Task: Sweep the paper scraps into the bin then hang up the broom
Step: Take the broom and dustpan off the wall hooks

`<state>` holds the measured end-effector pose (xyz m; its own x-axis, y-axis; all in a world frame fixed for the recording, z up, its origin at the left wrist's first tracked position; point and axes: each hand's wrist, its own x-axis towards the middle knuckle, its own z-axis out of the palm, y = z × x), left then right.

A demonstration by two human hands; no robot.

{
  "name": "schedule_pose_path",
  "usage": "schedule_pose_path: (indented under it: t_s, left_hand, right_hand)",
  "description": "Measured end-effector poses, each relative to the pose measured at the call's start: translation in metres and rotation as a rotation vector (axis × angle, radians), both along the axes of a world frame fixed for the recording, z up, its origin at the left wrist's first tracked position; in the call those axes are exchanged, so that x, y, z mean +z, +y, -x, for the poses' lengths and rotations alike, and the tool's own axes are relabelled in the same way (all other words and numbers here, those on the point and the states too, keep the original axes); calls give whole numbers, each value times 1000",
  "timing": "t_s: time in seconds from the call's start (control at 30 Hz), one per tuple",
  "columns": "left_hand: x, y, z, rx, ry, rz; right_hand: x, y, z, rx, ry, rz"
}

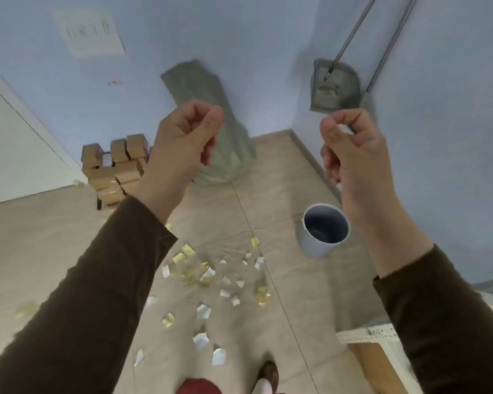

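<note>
The paper scraps lie scattered over the tiled floor in front of the person's feet, white and yellow bits in a loose patch, with one stray piece far off to the left. None is in the bin yet; it stands upright and open-mouthed just to the right of the patch, near the wall. The broom and a grey dustpan hang on the right wall above the bin, their thin metal handles running up out of view; the broom's head is hidden behind the dustpan and the right hand.

Both hands are raised at chest height and hold nothing. The left hand has its fingers curled in, thumb against the forefinger. The right hand is curled the same way, close below the dustpan but not touching it.

The step in hand looks to be fetching the tools. To do it well, the right hand should open and take the broom's handle well up the shaft, lifting it free before pulling away, so the dustpan beside it is not knocked down. Sweeping should then begin at the far-left stray and gather inward toward the bin, with short strokes so the light scraps do not flutter apart.

A green sack leans in the corner, and cardboard boxes are stacked to its left.
</note>
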<state>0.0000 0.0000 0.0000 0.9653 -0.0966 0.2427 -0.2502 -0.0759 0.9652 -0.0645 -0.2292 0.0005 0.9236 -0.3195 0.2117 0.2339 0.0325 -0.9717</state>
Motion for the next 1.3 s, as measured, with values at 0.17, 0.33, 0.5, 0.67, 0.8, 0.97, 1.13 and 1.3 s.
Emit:
schedule_pose_path:
  t_s: [0.17,0.33,0.5,0.67,0.8,0.97,1.13,1.3]
  left_hand:
    - [-34,-26,-4,-27,128,-77]
    - [-65,-54,-33,-73,201,-102]
    - [-91,-83,-57,-104,302,-112]
    - [-109,-101,-101,-131,323,-120]
    - [-118,-113,-147,-147,352,-127]
    - [-124,-143,-197,-177,364,-127]
    - [-132,-184,-254,-232,380,-155]
    - [-133,-237,-318,-228,366,-184]
  right_hand:
    - [-32,-13,-9,-30,154,66]
    - [-63,-41,-32,-33,252,72]
    - [-95,-64,-54,-66,326,49]
    - [-108,-76,-101,-95,356,39]
    - [-113,-90,-145,-119,390,39]
    - [-122,-114,-188,-152,424,2]
    - [-128,-156,-237,-185,436,-6]
    - [-131,-208,-301,-177,443,-24]
